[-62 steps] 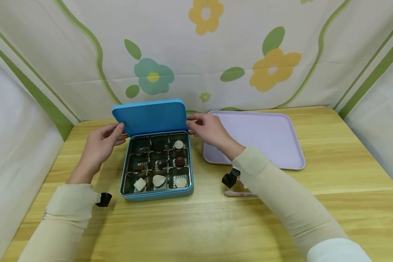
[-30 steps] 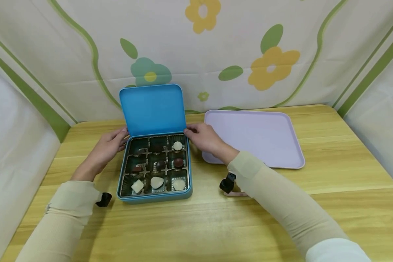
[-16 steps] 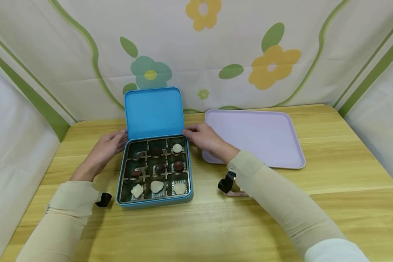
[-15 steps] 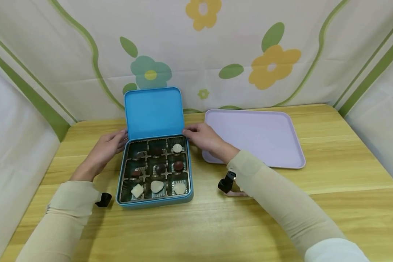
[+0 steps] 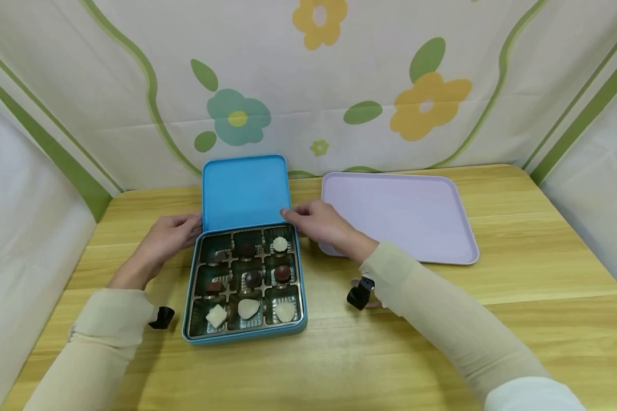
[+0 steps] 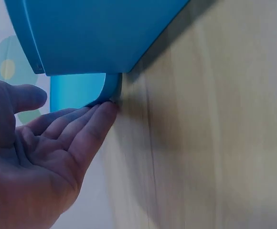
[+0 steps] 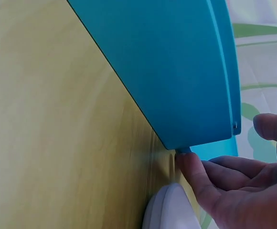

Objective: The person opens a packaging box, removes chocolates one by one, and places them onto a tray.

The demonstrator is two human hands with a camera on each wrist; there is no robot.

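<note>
A blue tin box [image 5: 244, 337] of chocolates stands on the table, its lid [image 5: 245, 194] tilted back behind it. Several dark and white chocolates lie in the compartments of its insert, among them a white diamond-shaped chocolate [image 5: 216, 315] at front left and a reddish-brown round chocolate [image 5: 282, 273] at right. My left hand [image 5: 167, 242] is at the lid's left lower side; in the left wrist view its extended fingers [image 6: 88, 129] reach the lid, thumb apart. At the right side, my right hand [image 5: 326, 225] touches the lid with its fingers [image 7: 192, 167], thumb apart from them.
A lilac tray [image 5: 406, 214] lies right of the box, partly behind my right hand. A small pink thing [image 5: 375, 304] shows under the right wrist camera, mostly hidden. A flowered cloth [image 5: 319, 103] hangs behind the table [image 5: 339, 371].
The lid has swung from partly raised over the box to tilted back and lower behind it. The box has slid a little towards me. Both hands have moved slightly lower alongside the lid.
</note>
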